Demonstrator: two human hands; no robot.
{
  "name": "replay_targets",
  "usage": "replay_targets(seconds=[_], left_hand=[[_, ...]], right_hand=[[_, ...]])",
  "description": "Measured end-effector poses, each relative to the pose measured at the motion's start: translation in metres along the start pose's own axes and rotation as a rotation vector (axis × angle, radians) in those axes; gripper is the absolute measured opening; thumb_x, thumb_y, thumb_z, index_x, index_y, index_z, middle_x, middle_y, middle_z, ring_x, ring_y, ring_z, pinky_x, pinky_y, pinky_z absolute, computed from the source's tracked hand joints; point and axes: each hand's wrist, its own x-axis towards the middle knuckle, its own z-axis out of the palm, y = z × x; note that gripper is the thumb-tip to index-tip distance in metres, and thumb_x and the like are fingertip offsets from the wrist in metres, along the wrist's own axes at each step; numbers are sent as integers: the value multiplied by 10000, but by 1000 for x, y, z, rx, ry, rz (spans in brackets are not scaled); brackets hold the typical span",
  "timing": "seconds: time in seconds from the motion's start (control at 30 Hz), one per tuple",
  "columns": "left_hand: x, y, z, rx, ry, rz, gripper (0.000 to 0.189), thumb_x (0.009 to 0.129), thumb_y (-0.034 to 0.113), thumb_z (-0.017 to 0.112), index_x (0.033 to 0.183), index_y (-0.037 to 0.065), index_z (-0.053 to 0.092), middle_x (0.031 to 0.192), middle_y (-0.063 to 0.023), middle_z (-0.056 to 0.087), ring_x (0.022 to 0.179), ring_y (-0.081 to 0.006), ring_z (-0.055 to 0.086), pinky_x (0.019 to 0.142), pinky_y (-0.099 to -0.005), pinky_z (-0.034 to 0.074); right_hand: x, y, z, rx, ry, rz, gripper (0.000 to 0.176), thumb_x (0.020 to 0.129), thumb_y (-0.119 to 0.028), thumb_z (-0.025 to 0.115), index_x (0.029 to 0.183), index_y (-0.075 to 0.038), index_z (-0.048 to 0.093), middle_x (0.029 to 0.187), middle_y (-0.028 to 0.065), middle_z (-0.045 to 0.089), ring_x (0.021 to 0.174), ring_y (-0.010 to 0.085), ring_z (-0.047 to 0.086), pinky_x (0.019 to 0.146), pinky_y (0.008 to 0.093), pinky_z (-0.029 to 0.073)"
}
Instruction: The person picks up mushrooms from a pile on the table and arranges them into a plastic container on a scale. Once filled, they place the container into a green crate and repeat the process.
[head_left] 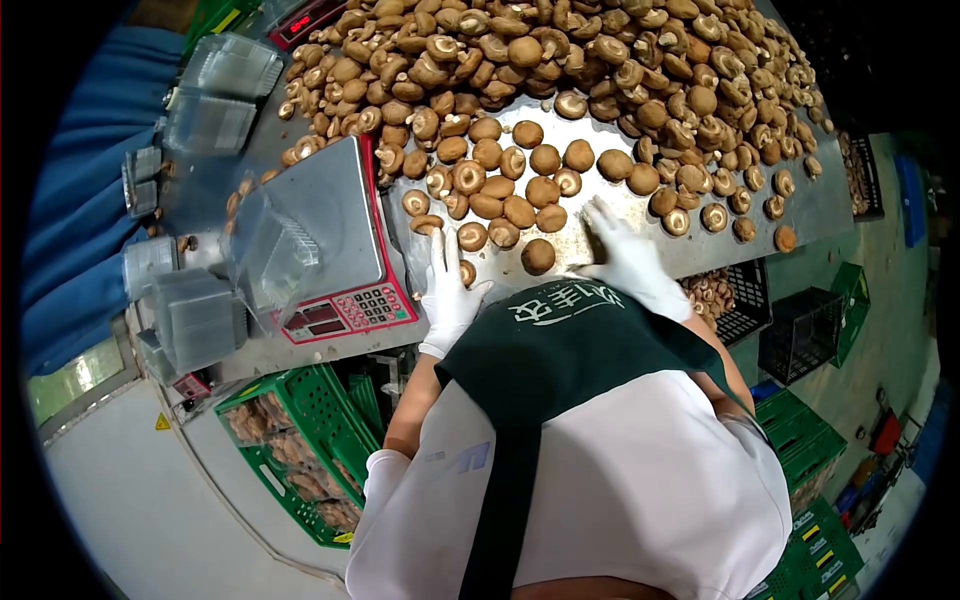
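My left hand (452, 292), in a white glove, rests at the table's near edge with its fingers stretched out and thumb apart. One shiitake mushroom (467, 272) lies between its thumb and fingers, and I see no grip on it. My right hand (628, 262), also gloved in white, is open on the metal table (610, 200), fingers spread to the right of another shiitake mushroom (538, 257). Between and beyond both hands lies a loose group of shiitake mushrooms (487, 205), some caps up, some stems up. A big mushroom heap (560, 50) covers the back.
Left of my left hand stands a red-framed scale (330, 215) with a clear plastic container (278, 250) on it. Stacked clear containers (205, 315) line the left side. Below are a green crate (300, 450) of packed mushrooms and, at right, a black crate (745, 300).
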Motion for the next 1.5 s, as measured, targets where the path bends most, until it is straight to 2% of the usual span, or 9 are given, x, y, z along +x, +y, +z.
replay_targets(seconds=[0.1, 0.2, 0.4, 0.43, 0.57, 0.63, 0.9, 1.3, 1.5], left_hand=[[12, -5, 5, -41, 82, 73, 1111, 568, 186, 849, 1468, 123, 200, 1499, -145, 232, 1279, -355, 399, 926, -396, 470], [32, 1, 8, -103, 76, 103, 1162, 533, 184, 865, 1472, 125, 183, 1493, -143, 240, 1271, -340, 410, 923, -386, 477], [78, 5, 13, -158, 115, 274, 1241, 472, 218, 888, 1477, 154, 164, 1382, -267, 256, 1222, -453, 395, 959, -427, 445], [80, 6, 9, -239, 46, 229, 1246, 453, 236, 910, 1470, 127, 200, 1334, -255, 285, 1244, -423, 360, 1022, -419, 385], [81, 2, 1, -326, -13, 237, 1192, 460, 249, 906, 1456, 146, 261, 1357, -241, 282, 1275, -406, 331, 1058, -405, 340], [77, 0, 4, -297, 5, 261, 1166, 461, 232, 897, 1446, 152, 280, 1368, -256, 262, 1272, -424, 331, 1053, -409, 347], [55, -3, 19, -424, 79, 252, 1043, 459, 158, 873, 1380, 112, 386, 1323, -234, 312, 1225, -391, 384, 1037, -395, 372], [35, 20, -27, -504, 22, 240, 985, 492, 129, 855, 1371, 147, 411, 1346, -225, 288, 1250, -385, 377, 1047, -395, 371], [34, -1, -87, -452, 295, 364, 938, 524, 141, 862, 1358, 118, 433, 1376, -225, 269, 1255, -383, 379, 1052, -427, 360]], right_hand=[[34, -29, 10, -73, -283, 163, 1133, 550, -245, 845, 1465, -136, 186, 1477, 235, 235, 1056, 402, 536, 771, 419, 539], [51, -31, 22, -83, -212, 115, 1148, 538, -225, 848, 1466, -138, 178, 1466, 268, 227, 1027, 404, 541, 726, 428, 545], [84, -26, 42, -63, -87, -10, 955, 649, -133, 739, 1457, -134, 228, 1420, 275, 285, 1124, 405, 508, 725, 420, 546], [88, -26, 43, -40, -71, -41, 921, 662, -124, 726, 1448, -130, 247, 1416, 277, 290, 1094, 406, 522, 720, 424, 546], [97, -29, 42, 76, -127, -61, 853, 698, -97, 679, 1446, -151, 274, 1404, 258, 334, 1102, 404, 525, 799, 433, 522], [102, -44, 24, 269, -258, 47, 820, 712, -80, 653, 1443, -185, 296, 1409, 223, 348, 1146, 389, 506, 886, 419, 487], [90, -33, 39, 378, -158, -31, 661, 698, -58, 624, 1330, -144, 453, 1302, 207, 468, 1132, 390, 518, 921, 397, 474], [70, -67, 4, 566, -97, 42, 703, 661, -112, 734, 1317, -111, 480, 1317, 191, 484, 1208, 358, 484, 1011, 369, 415], [114, -122, -12, 508, -10, -180, 682, 675, -114, 751, 1309, -127, 498, 1339, 185, 462, 1226, 351, 472, 1010, 371, 412]])
